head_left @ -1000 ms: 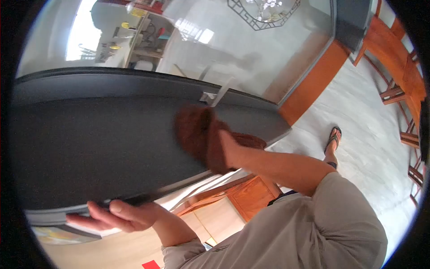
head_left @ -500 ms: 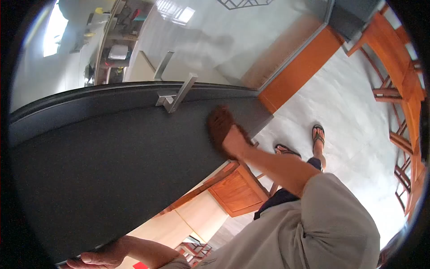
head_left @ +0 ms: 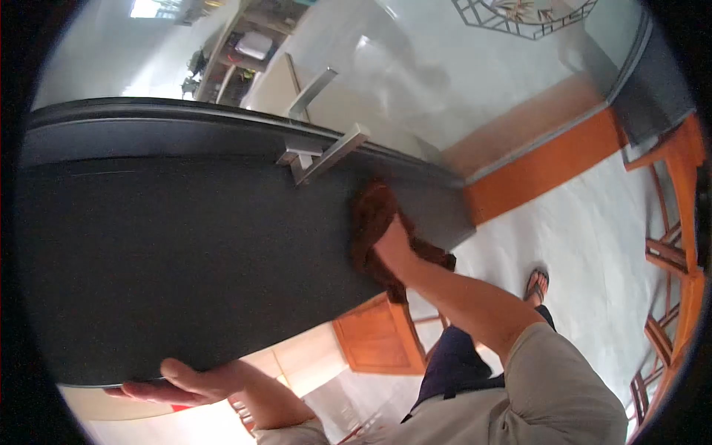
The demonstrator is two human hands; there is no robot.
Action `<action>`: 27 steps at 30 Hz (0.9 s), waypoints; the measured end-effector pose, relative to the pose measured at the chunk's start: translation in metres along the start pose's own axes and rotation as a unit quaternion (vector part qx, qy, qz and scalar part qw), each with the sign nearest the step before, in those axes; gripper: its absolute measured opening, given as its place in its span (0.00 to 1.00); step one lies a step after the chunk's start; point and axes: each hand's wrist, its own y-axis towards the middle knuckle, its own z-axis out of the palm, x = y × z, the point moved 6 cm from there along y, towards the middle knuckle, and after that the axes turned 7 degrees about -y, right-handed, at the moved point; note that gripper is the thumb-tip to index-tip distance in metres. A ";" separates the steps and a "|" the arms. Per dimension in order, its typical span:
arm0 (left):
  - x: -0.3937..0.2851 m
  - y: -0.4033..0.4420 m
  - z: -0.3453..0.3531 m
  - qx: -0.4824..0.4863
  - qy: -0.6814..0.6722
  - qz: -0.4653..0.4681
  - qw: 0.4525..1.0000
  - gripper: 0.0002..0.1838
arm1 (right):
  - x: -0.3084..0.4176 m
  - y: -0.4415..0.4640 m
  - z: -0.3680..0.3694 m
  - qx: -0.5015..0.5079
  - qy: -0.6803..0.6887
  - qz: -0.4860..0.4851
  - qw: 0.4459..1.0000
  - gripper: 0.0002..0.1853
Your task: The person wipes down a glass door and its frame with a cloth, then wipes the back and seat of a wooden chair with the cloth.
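Observation:
A dark grey door panel (head_left: 170,252) fills the left and middle of the view, with a metal lever handle (head_left: 330,157) near its upper edge. My right hand (head_left: 394,248) is pressed on a dark brown cloth (head_left: 374,211) that lies against the panel, to the right of and below the handle. Cloth covers most of its fingers, and a part hangs down beside the wrist. My left hand (head_left: 182,384) rests at the panel's lower left edge, fingers stretched out and thumb apart over the panel.
Glass (head_left: 386,81) with reflections lies beyond the panel. An orange wooden strip (head_left: 545,174) borders the pale floor (head_left: 571,222). Wooden furniture (head_left: 671,252) stands at the right, a wooden cabinet (head_left: 380,337) below the panel. My sandalled foot (head_left: 537,285) shows on the floor.
The brown cloth and my right hand have moved from beside the handle to the right along the panel. My left hand stays by the panel's edge. The camera view has shifted.

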 end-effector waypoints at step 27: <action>-0.005 0.000 -0.016 -0.176 -0.269 -0.139 0.937 0.33 | 0.030 0.093 -0.201 -0.285 -0.488 -0.535 0.628 0.23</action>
